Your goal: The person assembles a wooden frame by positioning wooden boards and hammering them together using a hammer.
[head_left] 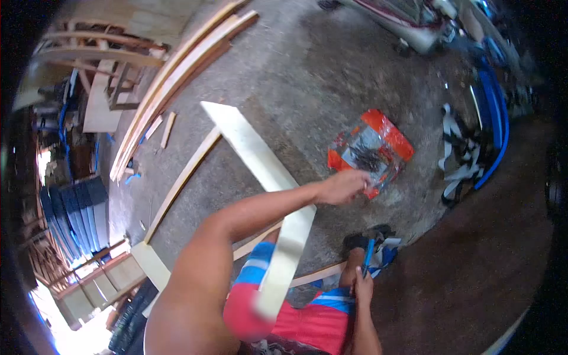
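My left hand (343,187) reaches across to the near edge of a torn orange-and-clear plastic bag (387,136). Its fingers look pinched together, slightly blurred, and what they hold, if anything, is too small to tell. Thin dark nails (368,157) lie in a heap on the opened bag. Down by my leg, my right hand (363,285) is closed around a tool with a blue handle (369,254); its head is unclear. Under my left forearm, a pale wooden board (251,145) joins another board (290,242) at an angle, which crosses my thigh.
Long wooden strips (177,77) lie at upper left, with short offcuts (168,130) beside them. A thin strip (183,180) runs from the board to a pale piece (151,265). At right are a blue curved object (497,118) and tangled straps (458,151). The floor is concrete.
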Demonstrator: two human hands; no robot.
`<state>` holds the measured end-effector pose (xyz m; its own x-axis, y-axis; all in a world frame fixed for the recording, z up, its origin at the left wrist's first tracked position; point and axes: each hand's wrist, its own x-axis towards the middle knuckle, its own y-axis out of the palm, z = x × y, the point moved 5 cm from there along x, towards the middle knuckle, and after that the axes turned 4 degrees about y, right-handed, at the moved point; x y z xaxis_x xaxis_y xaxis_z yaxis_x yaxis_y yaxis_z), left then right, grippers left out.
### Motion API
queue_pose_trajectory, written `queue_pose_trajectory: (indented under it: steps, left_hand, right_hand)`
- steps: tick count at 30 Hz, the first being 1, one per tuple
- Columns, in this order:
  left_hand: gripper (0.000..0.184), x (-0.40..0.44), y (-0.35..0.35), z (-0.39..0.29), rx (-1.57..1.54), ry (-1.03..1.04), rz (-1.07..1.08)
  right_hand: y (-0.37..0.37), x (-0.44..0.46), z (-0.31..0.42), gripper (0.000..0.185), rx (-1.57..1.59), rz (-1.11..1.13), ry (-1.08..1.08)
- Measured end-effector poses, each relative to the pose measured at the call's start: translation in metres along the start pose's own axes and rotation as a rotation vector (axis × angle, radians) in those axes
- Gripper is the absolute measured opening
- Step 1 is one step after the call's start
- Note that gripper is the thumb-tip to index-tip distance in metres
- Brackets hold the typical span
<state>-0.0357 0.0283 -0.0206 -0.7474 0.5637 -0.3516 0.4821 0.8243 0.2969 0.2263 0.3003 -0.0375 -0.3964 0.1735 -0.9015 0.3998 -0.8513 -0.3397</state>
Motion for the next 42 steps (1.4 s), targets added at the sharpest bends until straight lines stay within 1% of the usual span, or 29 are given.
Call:
queue_pose_trajectory:
  steps: [2, 3, 4, 5, 6, 7, 8, 9, 11, 12, 13, 15, 16, 17, 18, 19, 20, 21, 22, 23, 25, 26, 29, 31, 33, 35, 37, 39, 42]
  left_hand:
    - [0.027, -0.019, 0.027, -0.003, -0.031, -0.014, 0.029]
    - [0.026, -0.119, 0.017, -0.102, 0.063, 0.049, 0.04]
    - [0.025, -0.153, 0.028, -0.136, 0.091, 0.181, 0.031]
    - [0.025, -0.182, 0.036, -0.16, 0.042, 0.178, 0.023]
    - [0.025, -0.211, 0.044, -0.181, -0.007, 0.175, 0.014]
    - [0.026, -0.245, 0.055, -0.188, -0.118, 0.044, 0.017]
    - [0.026, -0.275, 0.069, -0.211, -0.01, 0.054, -0.003]
    - [0.027, -0.302, 0.081, -0.226, 0.099, 0.086, 0.001]
    - [0.031, -0.349, 0.11, -0.219, 0.234, 0.133, -0.01]
    - [0.031, -0.37, 0.126, -0.203, 0.249, 0.167, -0.04]
    - [0.029, -0.371, 0.13, -0.227, 0.227, 0.176, -0.05]
    - [0.028, -0.404, 0.139, -0.234, 0.271, 0.232, -0.098]
    - [0.03, -0.419, 0.143, -0.237, 0.346, 0.208, -0.139]
    - [0.032, -0.433, 0.153, -0.24, 0.412, 0.181, -0.162]
    - [0.034, -0.458, 0.158, -0.256, 0.317, 0.079, -0.173]
    - [0.035, -0.455, 0.163, -0.226, 0.392, 0.077, -0.212]
    - [0.034, -0.471, 0.167, -0.23, 0.392, 0.08, -0.29]
    - [0.034, -0.482, 0.167, -0.229, 0.276, 0.246, -0.303]
    - [0.034, -0.496, 0.166, -0.233, 0.411, 0.095, -0.283]
    - [0.034, -0.506, 0.169, -0.233, 0.411, 0.125, -0.318]
    - [0.034, -0.517, 0.171, -0.235, 0.43, 0.174, -0.317]
    - [0.034, -0.518, 0.169, -0.234, 0.4, 0.195, -0.292]
    - [0.033, -0.533, 0.151, -0.226, 0.28, 0.282, -0.196]
    - [0.032, -0.538, 0.111, -0.233, 0.148, 0.327, -0.115]
    - [0.031, -0.546, 0.072, -0.215, -0.317, -0.057, -0.103]
    - [0.034, -0.554, 0.022, -0.22, -0.475, -0.051, -0.119]
    - [0.035, -0.554, -0.029, -0.21, -0.847, 0.024, -0.138]
    - [0.03, -0.563, -0.083, -0.226, -1.018, -0.023, -0.22]
    - [0.028, -0.574, -0.148, -0.247, -1.132, -0.015, -0.207]
  right_hand:
    - [-0.023, 0.006, -0.031, 0.036, 0.042, -0.042, -0.143]
    - [-0.003, -0.104, 0.023, 0.034, 0.083, -0.067, -0.307]
    - [-0.013, -0.138, 0.027, 0.036, 0.126, -0.095, -0.228]
    - [-0.026, -0.177, 0.042, 0.037, 0.154, -0.129, -0.142]
    - [-0.023, -0.203, 0.079, 0.037, 0.089, -0.103, -0.203]
    - [-0.018, -0.233, 0.107, 0.038, 0.219, -0.11, -0.199]
    - [-0.016, -0.263, 0.127, 0.039, 0.365, -0.081, -0.147]
    - [-0.007, -0.286, 0.15, 0.039, 0.344, -0.048, -0.186]
    - [0.015, -0.333, 0.189, 0.03, 0.538, 0.052, -0.403]
    - [0.03, -0.344, 0.195, 0.042, 0.566, 0.195, -0.545]
    - [0.019, -0.367, 0.238, 0.042, 0.528, 0.211, -0.531]
    - [0.042, -0.39, 0.253, 0.034, 0.256, 0.221, -0.503]
    - [0.054, -0.401, 0.259, 0.034, 0.236, 0.229, -0.535]
    - [0.071, -0.415, 0.263, 0.025, 0.143, 0.275, -0.597]
    - [0.076, -0.43, 0.261, 0.017, 0.053, 0.284, -0.645]
    - [0.082, -0.443, 0.255, 0.018, 0.027, 0.308, -0.689]
    - [0.089, -0.456, 0.254, 0.019, 0.023, 0.319, -0.736]
    - [0.101, -0.478, 0.254, 0.022, 0.122, 0.379, -0.625]
    - [0.102, -0.477, 0.246, 0.022, 0.084, 0.3, -0.65]
    - [0.109, -0.502, 0.246, 0.018, 0.06, 0.333, -0.567]
    - [0.116, -0.498, 0.234, 0.015, -0.04, 0.308, -0.751]
    - [0.121, -0.494, 0.228, 0.013, 0.02, 0.354, -0.741]
    - [0.134, -0.492, 0.239, 0.012, 0.135, 0.363, -0.767]
    - [0.153, -0.501, 0.268, 0.017, 0.162, 0.37, -0.654]
    - [0.178, -0.493, 0.297, 0.021, 0.215, 0.34, -0.594]
    - [0.208, -0.48, 0.329, 0.024, 0.257, 0.277, -0.565]
    - [0.239, -0.479, 0.374, 0.026, 0.335, 0.219, -0.422]
    - [0.267, -0.477, 0.412, 0.024, 0.492, 0.221, -0.306]
    - [0.295, -0.479, 0.452, 0.025, 0.656, 0.261, -0.252]
